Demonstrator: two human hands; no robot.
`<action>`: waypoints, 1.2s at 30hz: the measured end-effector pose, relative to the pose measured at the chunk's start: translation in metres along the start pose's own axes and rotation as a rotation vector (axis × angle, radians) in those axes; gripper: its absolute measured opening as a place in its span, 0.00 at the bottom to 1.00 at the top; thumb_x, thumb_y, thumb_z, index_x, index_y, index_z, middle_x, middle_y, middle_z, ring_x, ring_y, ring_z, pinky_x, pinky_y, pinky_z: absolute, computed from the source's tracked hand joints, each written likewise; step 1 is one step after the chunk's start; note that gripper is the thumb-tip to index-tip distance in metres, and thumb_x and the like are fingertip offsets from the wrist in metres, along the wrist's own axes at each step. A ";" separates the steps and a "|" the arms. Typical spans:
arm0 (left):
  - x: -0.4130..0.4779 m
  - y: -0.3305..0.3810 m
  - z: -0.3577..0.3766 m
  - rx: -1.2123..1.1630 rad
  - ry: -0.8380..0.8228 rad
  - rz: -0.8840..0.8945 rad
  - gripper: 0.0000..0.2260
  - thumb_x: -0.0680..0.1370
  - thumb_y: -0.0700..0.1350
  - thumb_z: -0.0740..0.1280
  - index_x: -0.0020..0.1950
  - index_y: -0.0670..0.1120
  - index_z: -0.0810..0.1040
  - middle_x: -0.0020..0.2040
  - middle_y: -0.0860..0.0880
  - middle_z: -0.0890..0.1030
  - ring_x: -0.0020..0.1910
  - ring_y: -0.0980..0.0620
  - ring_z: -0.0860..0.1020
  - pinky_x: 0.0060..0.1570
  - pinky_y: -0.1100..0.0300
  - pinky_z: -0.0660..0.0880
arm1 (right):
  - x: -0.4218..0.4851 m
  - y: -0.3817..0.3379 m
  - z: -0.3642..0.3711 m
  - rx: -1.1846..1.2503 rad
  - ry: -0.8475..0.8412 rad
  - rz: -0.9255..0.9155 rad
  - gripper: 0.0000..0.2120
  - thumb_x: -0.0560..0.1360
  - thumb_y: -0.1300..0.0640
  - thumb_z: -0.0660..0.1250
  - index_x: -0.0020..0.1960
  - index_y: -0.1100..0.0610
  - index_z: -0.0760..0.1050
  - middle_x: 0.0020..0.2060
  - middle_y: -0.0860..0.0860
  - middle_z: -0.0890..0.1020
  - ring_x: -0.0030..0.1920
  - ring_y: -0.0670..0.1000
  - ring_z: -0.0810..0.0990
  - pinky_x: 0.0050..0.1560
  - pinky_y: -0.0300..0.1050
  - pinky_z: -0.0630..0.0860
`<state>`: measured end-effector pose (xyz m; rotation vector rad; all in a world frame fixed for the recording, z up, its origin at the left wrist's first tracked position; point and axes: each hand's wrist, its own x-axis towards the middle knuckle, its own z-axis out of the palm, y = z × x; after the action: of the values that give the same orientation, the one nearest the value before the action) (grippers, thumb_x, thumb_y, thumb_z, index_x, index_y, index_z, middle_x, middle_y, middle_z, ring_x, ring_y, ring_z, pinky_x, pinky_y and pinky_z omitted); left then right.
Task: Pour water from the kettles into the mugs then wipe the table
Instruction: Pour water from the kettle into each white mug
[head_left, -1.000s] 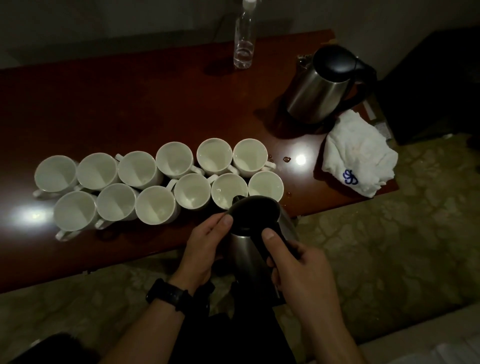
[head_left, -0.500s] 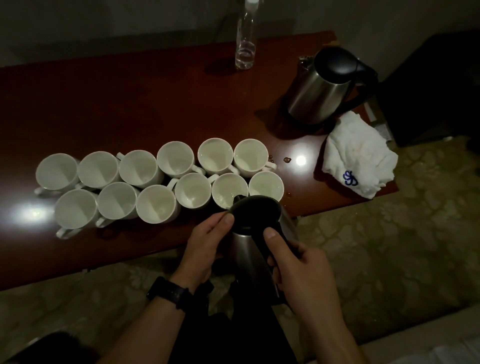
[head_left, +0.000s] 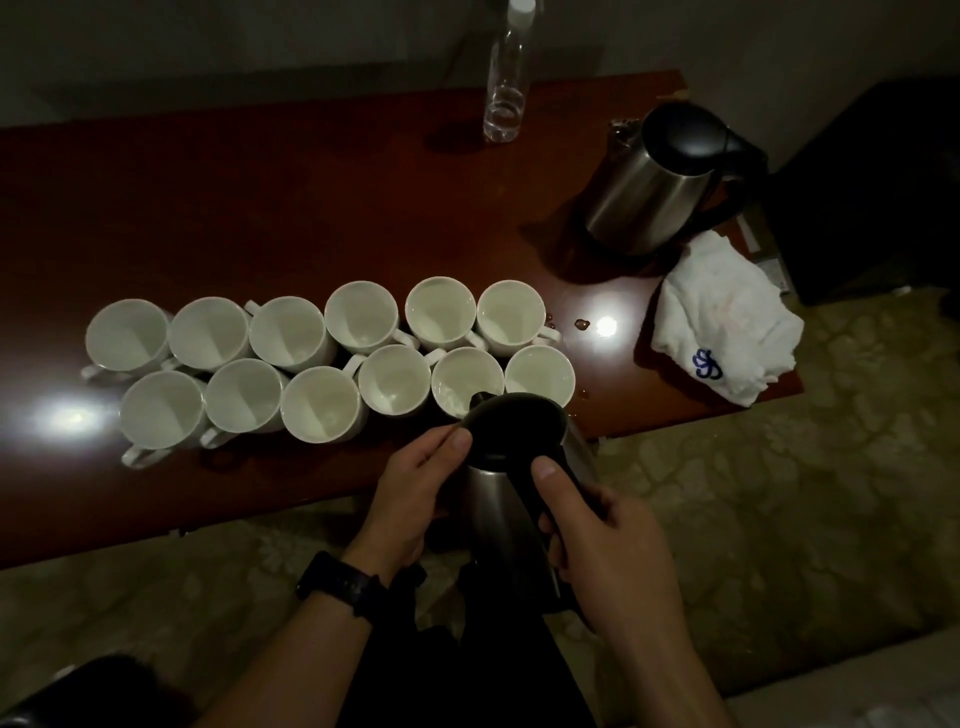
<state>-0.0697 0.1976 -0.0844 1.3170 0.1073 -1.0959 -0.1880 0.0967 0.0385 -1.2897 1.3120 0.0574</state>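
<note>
I see a long dark red-brown wooden table (head_left: 260, 208), and on its left and middle part twelve white ceramic mugs (head_left: 287, 332) stand in two rows of six, touching each other. The light is dim, so I cannot tell how much water each one holds. Below them, the left hand (head_left: 410, 493), with a black wristwatch (head_left: 337, 582) on its wrist, holds the side of the tilted steel kettle (head_left: 493, 514); the thumb tip lies on the rim of the kettle's black lid. The spout is over the second mug from the right (head_left: 465, 387) in the near row. At the far edge a clear plastic bottle with white cap (head_left: 505, 93) stands upright. The right hand (head_left: 608, 551) is closed around the kettle's black handle, with the thumb along the top of it. Some small water drops (head_left: 582, 324) lie on the wood just right of the mugs. Further right, a standing steel kettle (head_left: 649, 192) with black lid and handle is near the far corner, and just beside it, at the right edge, lies a crumpled white cloth with a blue emblem (head_left: 727, 322).
</note>
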 end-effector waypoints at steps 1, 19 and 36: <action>0.000 0.001 -0.001 0.006 0.001 0.001 0.26 0.66 0.65 0.76 0.56 0.49 0.86 0.55 0.41 0.86 0.55 0.42 0.84 0.48 0.51 0.80 | 0.000 0.000 0.000 0.000 0.002 -0.001 0.21 0.70 0.33 0.68 0.29 0.48 0.79 0.22 0.48 0.74 0.23 0.45 0.72 0.31 0.45 0.68; 0.002 0.002 0.000 -0.010 -0.019 0.047 0.32 0.64 0.67 0.79 0.58 0.46 0.86 0.57 0.39 0.86 0.58 0.39 0.84 0.58 0.46 0.79 | 0.000 -0.003 -0.001 0.002 -0.007 -0.007 0.22 0.70 0.32 0.68 0.30 0.48 0.80 0.23 0.48 0.75 0.24 0.46 0.72 0.32 0.47 0.69; 0.004 0.003 0.003 -0.008 -0.027 0.048 0.33 0.64 0.67 0.79 0.59 0.44 0.85 0.57 0.37 0.85 0.60 0.36 0.82 0.64 0.39 0.76 | 0.003 -0.005 -0.005 -0.018 0.000 -0.034 0.21 0.71 0.33 0.68 0.30 0.48 0.80 0.22 0.48 0.76 0.23 0.44 0.73 0.30 0.43 0.69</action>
<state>-0.0669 0.1919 -0.0836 1.2909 0.0596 -1.0707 -0.1868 0.0892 0.0411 -1.3268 1.2918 0.0463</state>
